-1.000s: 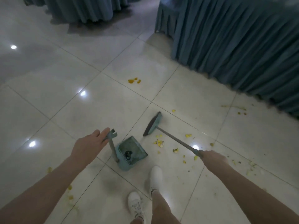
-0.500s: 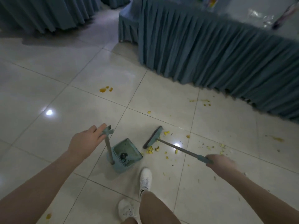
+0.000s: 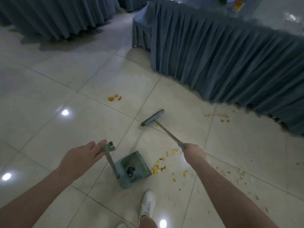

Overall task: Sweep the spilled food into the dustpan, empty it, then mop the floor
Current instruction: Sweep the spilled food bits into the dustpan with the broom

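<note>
A teal dustpan point(image 3: 133, 168) sits on the tiled floor in front of my feet, with a dark bit of debris inside. My left hand point(image 3: 82, 157) holds the top of its upright handle point(image 3: 108, 155), fingers mostly stretched over it. My right hand point(image 3: 194, 153) grips the end of a short teal broom point(image 3: 153, 118), whose head is lifted away from the pan, out towards the table. Yellow food scraps point(image 3: 158, 167) lie in a small heap just right of the pan's mouth, with more crumbs scattered to the right.
A long table with a pleated blue-grey skirt point(image 3: 222, 63) runs along the right. More scraps point(image 3: 222, 117) lie near its foot. An orange spill point(image 3: 114, 98) stains the tile ahead. Another skirted table point(image 3: 54, 17) stands at the far left. My white shoe point(image 3: 148, 204) is below the pan.
The broom head has swung away from the heap beside the pan, out towards the table. The heap now lies next to the pan's mouth. The view has tilted up.
</note>
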A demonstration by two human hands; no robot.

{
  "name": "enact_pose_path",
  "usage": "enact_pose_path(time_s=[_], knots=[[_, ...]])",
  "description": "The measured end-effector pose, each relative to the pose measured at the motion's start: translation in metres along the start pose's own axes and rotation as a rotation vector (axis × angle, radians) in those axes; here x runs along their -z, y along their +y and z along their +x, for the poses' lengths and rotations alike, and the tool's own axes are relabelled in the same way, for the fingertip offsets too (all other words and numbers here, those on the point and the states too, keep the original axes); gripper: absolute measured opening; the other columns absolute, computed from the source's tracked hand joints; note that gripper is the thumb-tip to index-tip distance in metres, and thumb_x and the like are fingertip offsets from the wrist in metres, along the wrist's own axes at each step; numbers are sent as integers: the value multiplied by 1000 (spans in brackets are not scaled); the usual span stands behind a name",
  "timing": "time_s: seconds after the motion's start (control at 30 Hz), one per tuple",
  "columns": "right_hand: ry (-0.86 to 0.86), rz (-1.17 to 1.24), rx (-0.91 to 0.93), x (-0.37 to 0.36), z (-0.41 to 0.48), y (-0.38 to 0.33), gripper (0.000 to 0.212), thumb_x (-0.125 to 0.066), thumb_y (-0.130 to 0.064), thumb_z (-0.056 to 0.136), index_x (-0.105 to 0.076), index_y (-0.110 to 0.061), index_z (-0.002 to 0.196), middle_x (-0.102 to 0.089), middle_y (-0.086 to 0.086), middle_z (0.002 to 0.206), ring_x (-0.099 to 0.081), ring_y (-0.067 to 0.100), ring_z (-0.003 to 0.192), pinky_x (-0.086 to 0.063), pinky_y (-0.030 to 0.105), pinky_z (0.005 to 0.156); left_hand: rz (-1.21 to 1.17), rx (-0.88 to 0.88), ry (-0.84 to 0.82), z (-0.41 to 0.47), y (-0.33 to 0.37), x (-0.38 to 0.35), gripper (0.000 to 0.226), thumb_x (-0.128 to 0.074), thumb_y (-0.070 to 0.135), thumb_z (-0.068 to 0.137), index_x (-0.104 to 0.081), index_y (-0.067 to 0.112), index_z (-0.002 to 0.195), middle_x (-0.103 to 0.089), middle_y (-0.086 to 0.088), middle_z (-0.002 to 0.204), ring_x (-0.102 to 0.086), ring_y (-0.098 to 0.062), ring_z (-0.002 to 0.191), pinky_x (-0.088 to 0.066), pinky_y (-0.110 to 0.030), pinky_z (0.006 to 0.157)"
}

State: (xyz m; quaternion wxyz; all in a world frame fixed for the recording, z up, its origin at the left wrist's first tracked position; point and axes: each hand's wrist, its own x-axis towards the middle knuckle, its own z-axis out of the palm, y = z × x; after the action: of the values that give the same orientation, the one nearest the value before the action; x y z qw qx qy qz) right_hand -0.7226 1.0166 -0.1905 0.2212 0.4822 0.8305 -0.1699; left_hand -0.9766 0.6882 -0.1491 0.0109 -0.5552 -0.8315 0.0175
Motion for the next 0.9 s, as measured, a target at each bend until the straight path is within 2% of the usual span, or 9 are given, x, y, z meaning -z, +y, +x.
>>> enact_pose_path(time_s=[0.2, 0.3, 0.4, 0.47, 0.53, 0.6, 0.7, 0.83, 0.9], knots=[[-48, -91, -39, -7, 25, -18, 33, -39, -11, 96, -62, -24, 115, -60, 0, 89, -62, 21, 84, -49, 30, 66, 20, -20, 36, 10, 6, -12, 45, -41, 47, 91, -50, 19, 125, -51, -2, 67, -44, -20, 36, -28, -23, 36], [-79, -111, -68, -8, 9, 2, 25, -41, -7, 93, -59, -22, 101, -51, -2, 76, -57, 21, 79, -47, 30, 67, 44, -70, -12, 8, 10, -17, 45, -50, 44, 92, -51, 17, 128, -50, 0, 68, -41, -15, 37, -34, -23, 32], [-82, -85, -137, -19, -14, 34, 17, -40, -10, 93, -54, -20, 91, -56, -1, 79, -63, 19, 78, -52, 29, 67, 18, -96, -8, 7, 19, -9, 45, -43, 46, 93, -48, 18, 128, -49, 1, 68, -40, -14, 36, -35, -23, 31], [-81, -80, -181, -31, -36, 61, 18, -40, -16, 94, -58, -19, 95, -58, -1, 80, -60, 15, 69, -49, 28, 62, 3, -113, 17, 5, 28, -2, 43, -38, 48, 94, -50, 19, 124, -48, 0, 66, -40, -15, 35, -32, -21, 31], [-98, -111, -202, -46, -66, 87, 18, -41, -17, 96, -59, -17, 96, -56, -3, 75, -55, 12, 61, -44, 26, 55, -20, -121, 41, -1, 36, 5, 49, -22, 52, 97, -50, 21, 121, -49, 0, 64, -41, -17, 34, -26, -19, 33], [-119, -103, -243, -62, -102, 110, 15, -42, -18, 97, -56, -18, 92, -56, -4, 74, -54, 10, 59, -40, 24, 49, -21, -126, 49, -12, 44, 8, 51, -21, 54, 96, -50, 22, 123, -50, -1, 65, -44, -19, 34, -27, -19, 33], [-167, -92, -317, -89, -158, 139, 16, -43, -23, 98, -58, -18, 99, -57, -4, 77, -57, 10, 62, -42, 24, 51, -39, -143, 42, -32, 55, 7, 48, -29, 51, 91, -50, 22, 123, -50, -2, 67, -47, -21, 36, -34, -23, 32], [-220, -108, -305, -113, -226, 177, 26, -43, -32, 99, -61, -20, 113, -53, -6, 77, -54, 10, 63, -42, 24, 53, -75, -207, 67, -60, 69, 11, 56, -12, 55, 98, -49, 19, 121, -51, -5, 66, -46, -23, 36, -26, -20, 35], [-214, -122, -291, -115, -248, 193, 26, -42, -36, 99, -62, -25, 112, -55, -7, 78, -55, 10, 65, -41, 25, 53, -84, -224, 88, -71, 73, 10, 55, -13, 55, 98, -49, 19, 120, -51, -5, 67, -46, -24, 35, -27, -21, 35]])
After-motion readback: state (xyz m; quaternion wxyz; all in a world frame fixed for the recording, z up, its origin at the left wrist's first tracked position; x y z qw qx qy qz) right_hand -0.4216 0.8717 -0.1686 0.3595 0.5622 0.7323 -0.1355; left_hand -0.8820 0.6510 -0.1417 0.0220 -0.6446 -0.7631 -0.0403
